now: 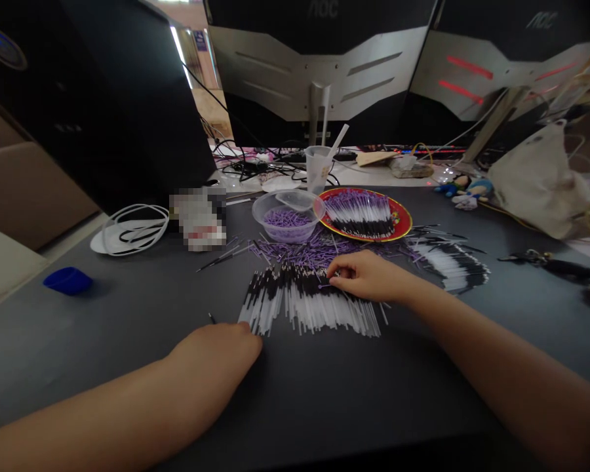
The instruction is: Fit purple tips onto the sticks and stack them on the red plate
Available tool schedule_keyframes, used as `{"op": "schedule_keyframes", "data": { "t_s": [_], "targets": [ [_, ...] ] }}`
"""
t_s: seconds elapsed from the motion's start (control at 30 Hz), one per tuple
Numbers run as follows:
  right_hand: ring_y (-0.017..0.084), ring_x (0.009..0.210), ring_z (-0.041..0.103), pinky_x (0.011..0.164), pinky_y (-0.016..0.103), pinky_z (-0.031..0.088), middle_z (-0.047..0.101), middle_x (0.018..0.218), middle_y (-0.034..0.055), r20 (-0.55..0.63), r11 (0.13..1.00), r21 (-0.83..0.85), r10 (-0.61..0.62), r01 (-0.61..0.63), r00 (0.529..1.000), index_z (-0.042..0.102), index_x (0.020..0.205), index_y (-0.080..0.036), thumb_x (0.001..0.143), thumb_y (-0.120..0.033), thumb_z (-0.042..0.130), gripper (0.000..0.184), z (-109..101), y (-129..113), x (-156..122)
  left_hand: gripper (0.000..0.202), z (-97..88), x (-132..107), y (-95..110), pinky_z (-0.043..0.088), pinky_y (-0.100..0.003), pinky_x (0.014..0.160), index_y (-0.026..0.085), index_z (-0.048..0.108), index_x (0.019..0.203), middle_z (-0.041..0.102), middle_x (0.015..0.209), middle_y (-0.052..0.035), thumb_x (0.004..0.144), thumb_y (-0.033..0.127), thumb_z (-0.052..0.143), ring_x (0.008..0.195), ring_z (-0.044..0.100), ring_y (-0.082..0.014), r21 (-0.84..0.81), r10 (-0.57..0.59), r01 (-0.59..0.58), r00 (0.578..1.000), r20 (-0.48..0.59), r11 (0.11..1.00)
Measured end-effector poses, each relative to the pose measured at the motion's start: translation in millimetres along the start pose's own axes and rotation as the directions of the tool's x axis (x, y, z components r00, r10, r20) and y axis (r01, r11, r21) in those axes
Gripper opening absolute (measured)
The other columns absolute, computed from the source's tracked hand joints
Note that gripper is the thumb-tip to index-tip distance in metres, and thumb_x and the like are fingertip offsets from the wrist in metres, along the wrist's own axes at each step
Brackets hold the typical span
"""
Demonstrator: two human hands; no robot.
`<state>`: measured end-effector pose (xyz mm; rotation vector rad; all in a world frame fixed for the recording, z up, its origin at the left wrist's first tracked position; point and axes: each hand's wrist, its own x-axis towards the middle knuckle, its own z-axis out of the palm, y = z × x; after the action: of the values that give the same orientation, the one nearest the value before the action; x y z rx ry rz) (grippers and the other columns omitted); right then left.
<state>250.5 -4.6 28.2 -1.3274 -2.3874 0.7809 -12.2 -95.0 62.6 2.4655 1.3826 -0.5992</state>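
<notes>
Spread on the dark table is a wide row of thin white sticks with black upper ends (324, 311). My left hand (226, 347) is closed at the row's lower left; a dark stick tip (211, 318) pokes out past it, while the fingers are mostly hidden. Over the right part of the row, my right hand (361, 274) pinches a small purple stick-like piece (323, 286). Behind the row lies a heap of loose purple pieces (305, 252). More of them fill a clear plastic bowl (260, 219).
A red plate (404, 226) carries sticks with purple ends. Another fan of sticks (452, 265) lies at right. Around stand a plastic cup (317, 167), blue cap (67, 280), coiled white cable (132, 229), pliers-like tool (565, 267), plush figures (467, 189), monitors (319, 65) and computer case (93, 98).
</notes>
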Motion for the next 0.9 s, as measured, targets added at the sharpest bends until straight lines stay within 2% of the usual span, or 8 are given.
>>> {"op": "schedule_keyframes", "data": {
  "t_s": [0.13,0.3,0.53,0.77,0.9],
  "targets": [
    [0.013,0.060,0.053,0.056,0.026,0.034,0.063,0.067,0.0004,0.000,0.994,-0.108,-0.010,0.010,1.000,0.068,0.090,-0.021,0.079,-0.023,0.055,0.016,1,3,0,0.035,-1.0,1,1,0.053,-0.041,0.069,0.015,0.068,0.086,0.069,0.087,-0.0122,0.054,0.003,0.063,0.076,0.068,-0.0326,0.066,-0.003,0.002,1.000,0.007,0.998],
    [0.014,0.060,0.053,0.056,0.027,0.033,0.063,0.067,0.0009,-0.025,0.981,-0.194,-0.009,0.004,1.000,0.066,0.087,-0.022,0.080,-0.023,0.053,0.015,-2,10,1,0.030,-1.4,1,3,0.054,-0.040,0.073,0.015,0.068,0.085,0.069,0.089,-0.0114,0.059,0.001,0.061,0.080,0.068,-0.0308,0.077,0.080,-0.083,0.996,0.040,0.994],
    [0.014,0.059,0.053,0.054,0.028,0.033,0.064,0.068,0.0016,-0.020,0.984,-0.179,0.017,-0.021,1.000,0.065,0.084,-0.021,0.080,-0.023,0.051,0.014,2,12,2,0.032,-12.7,-3,13,0.053,-0.039,0.079,0.014,0.067,0.089,0.069,0.094,-0.0128,0.063,-0.001,0.056,0.085,0.067,-0.0286,0.105,0.067,-0.079,0.991,0.115,0.991],
    [0.013,0.058,0.053,0.054,0.027,0.034,0.062,0.065,0.0007,-0.024,0.985,-0.168,0.022,-0.026,0.999,0.065,0.089,-0.020,0.080,-0.022,0.051,0.017,3,14,4,0.023,-6.5,2,12,0.053,-0.038,0.071,0.014,0.067,0.082,0.068,0.088,-0.0123,0.064,0.003,0.057,0.079,0.067,-0.0292,0.111,0.108,-0.114,0.992,0.059,0.987],
    [0.014,0.059,0.053,0.053,0.027,0.032,0.063,0.067,0.0018,-0.061,0.978,-0.198,0.061,-0.072,0.996,0.066,0.084,-0.020,0.081,-0.030,0.052,0.017,7,11,8,0.019,-6.5,0,11,0.050,-0.035,0.067,0.016,0.065,0.084,0.068,0.082,-0.0099,0.069,0.008,0.055,0.076,0.066,-0.0270,0.095,0.120,-0.120,0.993,0.012,0.988]
  ]
}}
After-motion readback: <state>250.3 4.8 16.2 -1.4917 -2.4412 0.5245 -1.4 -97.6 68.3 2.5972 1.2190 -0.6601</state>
